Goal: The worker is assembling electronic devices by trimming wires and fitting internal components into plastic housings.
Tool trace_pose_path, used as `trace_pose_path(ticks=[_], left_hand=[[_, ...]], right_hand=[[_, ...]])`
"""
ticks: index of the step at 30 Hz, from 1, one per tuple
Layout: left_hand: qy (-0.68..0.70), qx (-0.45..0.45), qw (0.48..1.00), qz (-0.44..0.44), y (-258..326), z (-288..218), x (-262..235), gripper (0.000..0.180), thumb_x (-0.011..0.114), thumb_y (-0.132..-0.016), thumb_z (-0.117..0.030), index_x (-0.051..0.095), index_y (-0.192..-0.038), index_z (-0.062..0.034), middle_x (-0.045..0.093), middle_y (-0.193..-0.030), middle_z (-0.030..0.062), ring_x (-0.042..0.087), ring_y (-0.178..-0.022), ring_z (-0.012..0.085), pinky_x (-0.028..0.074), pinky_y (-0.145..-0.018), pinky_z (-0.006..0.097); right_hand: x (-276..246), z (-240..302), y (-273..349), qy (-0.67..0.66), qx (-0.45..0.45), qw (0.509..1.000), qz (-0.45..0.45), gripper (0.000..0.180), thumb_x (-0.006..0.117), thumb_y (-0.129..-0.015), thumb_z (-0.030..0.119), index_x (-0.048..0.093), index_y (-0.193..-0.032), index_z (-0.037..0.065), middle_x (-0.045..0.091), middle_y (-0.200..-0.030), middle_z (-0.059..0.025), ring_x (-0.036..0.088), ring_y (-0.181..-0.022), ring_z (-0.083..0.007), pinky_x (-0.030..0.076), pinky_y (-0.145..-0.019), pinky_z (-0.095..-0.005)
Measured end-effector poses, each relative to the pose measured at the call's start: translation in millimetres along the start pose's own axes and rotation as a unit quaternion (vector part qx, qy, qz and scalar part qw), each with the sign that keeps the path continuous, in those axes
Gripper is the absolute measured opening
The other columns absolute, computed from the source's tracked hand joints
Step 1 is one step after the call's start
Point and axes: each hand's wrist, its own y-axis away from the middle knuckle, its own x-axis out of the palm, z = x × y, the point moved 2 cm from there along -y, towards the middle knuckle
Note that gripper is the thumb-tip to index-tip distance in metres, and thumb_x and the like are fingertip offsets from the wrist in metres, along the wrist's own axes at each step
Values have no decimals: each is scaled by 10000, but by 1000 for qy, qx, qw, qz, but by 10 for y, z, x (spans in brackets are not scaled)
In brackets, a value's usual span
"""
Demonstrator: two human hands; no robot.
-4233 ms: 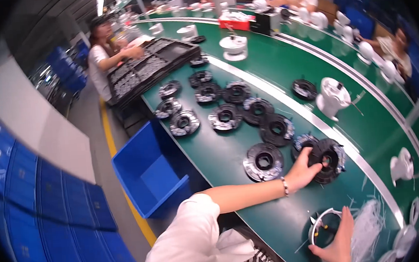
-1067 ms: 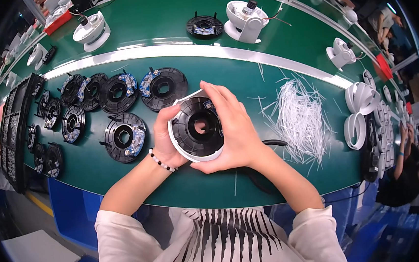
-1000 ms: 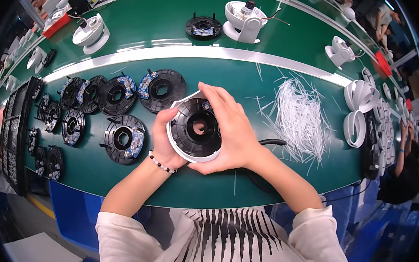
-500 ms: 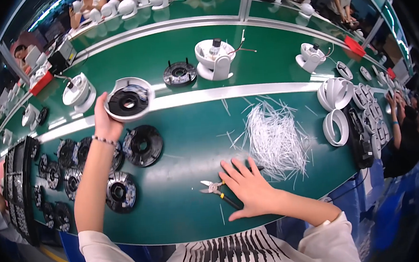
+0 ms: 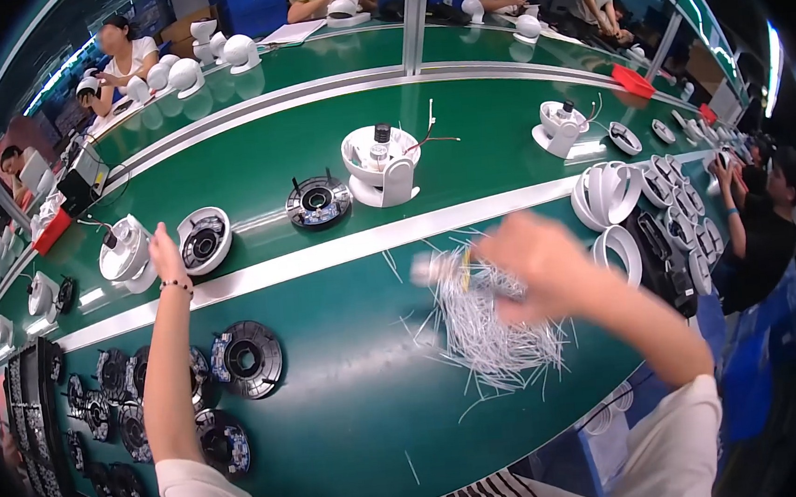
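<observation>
One white ring part (image 5: 204, 239) with a black middle sits on the green belt (image 5: 337, 421) at ten o'clock, and the left hand (image 5: 165, 256) rests flat and open just beside it. Half a second ago that hand was holding it. The right hand (image 5: 535, 266) has left the table and is now a blur over the one pile of white ties (image 5: 493, 330) at three o'clock; I cannot tell its grip.

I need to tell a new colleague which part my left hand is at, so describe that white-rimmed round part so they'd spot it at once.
Follow the pale stripe along the green bench leftwards to where the left hand reaches. Just right of it sits the round part, black inside a white bowl-shaped rim. The black disc further right lacks that rim, and the white housing to the hand's left is closed.
</observation>
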Motion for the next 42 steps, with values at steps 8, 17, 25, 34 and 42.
trace_pose_path(ticks=[8, 17, 25, 34, 42], left_hand=[[-91, 555, 819, 109, 1319, -1330, 836, 366, 525, -786, -122, 470, -1136, -35, 479, -1182, 121, 408, -1130, 266, 290, -967, 341], [-103, 598, 775, 177, 1544, -1317, 1194, 416, 523, -739, -41, 455, -1149, -18, 461, -1209, 137, 382, -1168, 294, 285, -981, 352], [-135, 622, 744, 205, 1691, -1303, 1200, 452, 524, -699, -26, 446, -1144, -17, 451, -1224, 137, 355, -1191, 316, 272, -992, 379], [-145, 644, 720, 213, 1789, -1371, 1153, 474, 534, -691, -22, 438, -1155, -21, 441, -1228, 124, 348, -1190, 315, 271, -979, 400], [-138, 647, 717, 221, 1848, -1400, 1113, 470, 514, -689, 3, 437, -1152, -16, 442, -1231, 152, 353, -1194, 330, 276, -988, 392]], right_hand=[[36, -1469, -953, 115, 214, 965, 94, 355, 635, -479, 265, 619, -695, -16, 573, -608, -176, 561, -569, -315, 475, -584, -343], [318, -1738, -1002, 63, 313, 925, 203, 343, 652, -502, 281, 637, -679, -13, 579, -580, -125, 568, -561, -255, 476, -573, -312], [286, -1887, -825, 2, 324, 927, 187, 341, 645, -511, 298, 632, -640, -17, 572, -580, -144, 564, -579, -249, 463, -572, -324], [336, -1852, -775, 119, 319, 919, 198, 337, 669, -521, 296, 624, -699, 13, 614, -735, -138, 603, -696, -266, 503, -635, -314], [682, -1796, -599, 427, 241, 827, 274, 215, 654, -613, 183, 660, -785, 54, 628, -753, -120, 621, -745, -279, 502, -622, -474]])
